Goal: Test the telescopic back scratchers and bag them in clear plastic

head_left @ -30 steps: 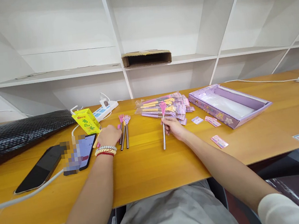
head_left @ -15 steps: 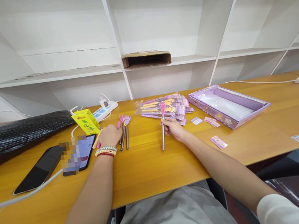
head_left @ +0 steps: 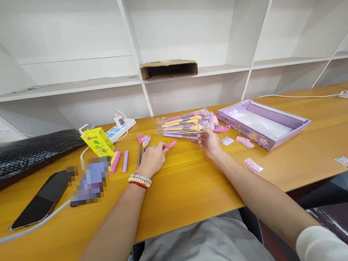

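Observation:
My left hand (head_left: 152, 159) pinches a pink handle sleeve (head_left: 171, 144), its free end pointing right. In my right hand (head_left: 211, 143) is a pink back scratcher (head_left: 224, 128), turned sideways with its claw head to the right and its metal rod toward the sleeve. The sleeve and rod look apart. Just behind my left hand lie a pink-headed back scratcher (head_left: 140, 139) and a purple-headed one (head_left: 146, 140), partly hidden by the hand. Further left are a magenta sleeve (head_left: 117, 161), a purple sleeve (head_left: 125, 161) and a yellow one. Bagged back scratchers (head_left: 182, 120) lie behind my right hand.
A purple display box (head_left: 271, 140) stands at right, with small printed cards (head_left: 253, 165) before it. At left are a yellow drink carton (head_left: 98, 142), a power strip (head_left: 120, 129), a black phone (head_left: 43, 198), a blurred phone and a black wrapped bundle (head_left: 25, 158). Shelves rise behind.
My left hand has moved right from the sleeves, bringing a pink one along. My right hand has turned the pink back scratcher from upright to sideways, its head now pointing right.

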Tool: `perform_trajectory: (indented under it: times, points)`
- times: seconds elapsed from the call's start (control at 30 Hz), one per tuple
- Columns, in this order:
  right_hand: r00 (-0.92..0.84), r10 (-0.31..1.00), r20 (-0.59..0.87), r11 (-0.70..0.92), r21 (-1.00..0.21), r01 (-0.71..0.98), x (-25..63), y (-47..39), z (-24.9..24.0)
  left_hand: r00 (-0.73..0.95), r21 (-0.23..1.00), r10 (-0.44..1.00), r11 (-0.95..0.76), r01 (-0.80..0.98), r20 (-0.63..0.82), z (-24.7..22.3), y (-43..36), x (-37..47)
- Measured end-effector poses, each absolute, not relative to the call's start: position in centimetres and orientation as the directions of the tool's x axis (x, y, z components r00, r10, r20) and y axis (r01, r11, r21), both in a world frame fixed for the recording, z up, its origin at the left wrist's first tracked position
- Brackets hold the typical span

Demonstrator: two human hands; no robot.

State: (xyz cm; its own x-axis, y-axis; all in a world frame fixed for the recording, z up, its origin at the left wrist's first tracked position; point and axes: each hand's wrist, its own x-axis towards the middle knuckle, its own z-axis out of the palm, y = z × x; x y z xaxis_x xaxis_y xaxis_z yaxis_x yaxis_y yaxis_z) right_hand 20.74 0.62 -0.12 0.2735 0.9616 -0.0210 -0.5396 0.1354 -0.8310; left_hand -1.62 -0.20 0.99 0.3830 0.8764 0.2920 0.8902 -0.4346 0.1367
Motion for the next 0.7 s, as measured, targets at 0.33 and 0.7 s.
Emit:
perform_trajectory:
  times: [0.33,0.7]
  points:
    - [0.217,0.976,-0.016,0.103,-0.845,-0.525,20.38,0.42,-0.16,0.366,0.122,0.888,-0.411,0.904,0.277,0.74,0.05,-1.87]
    - [0.188,0.982,-0.032,0.069,-0.86,-0.506,20.29,0.43,-0.29,0.389,0.12,0.876,-0.435,0.892,0.284,0.57,0.1,-2.07]
